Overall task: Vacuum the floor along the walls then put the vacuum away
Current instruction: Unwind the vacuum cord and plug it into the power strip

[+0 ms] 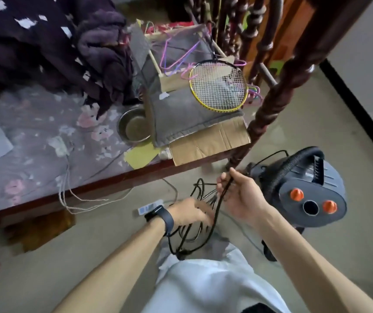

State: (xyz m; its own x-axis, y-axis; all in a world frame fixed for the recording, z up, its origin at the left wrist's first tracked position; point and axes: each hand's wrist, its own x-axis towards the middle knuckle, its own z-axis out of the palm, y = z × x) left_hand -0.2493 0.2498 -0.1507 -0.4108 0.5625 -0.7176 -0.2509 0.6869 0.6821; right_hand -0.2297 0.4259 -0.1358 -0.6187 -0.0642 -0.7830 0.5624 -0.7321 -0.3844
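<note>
The grey vacuum canister (303, 195) with two orange knobs and a black ribbed hose (294, 163) stands on the floor at the right. Its black power cord (190, 240) hangs in several loops between my hands. My left hand (190, 214), with a dark watch on the wrist, holds the bundle of loops. My right hand (239, 195) pinches a strand of the cord just above, fingers curled round it, close to the canister.
A wooden bed frame (104, 188) with a floral sheet runs across the left. On it lie a metal bowl (133, 127), cardboard (210, 143), a grey cloth and a badminton racket (219, 86). A turned wooden post (269, 109) rises beside the vacuum. A white power strip (150, 207) lies on the floor.
</note>
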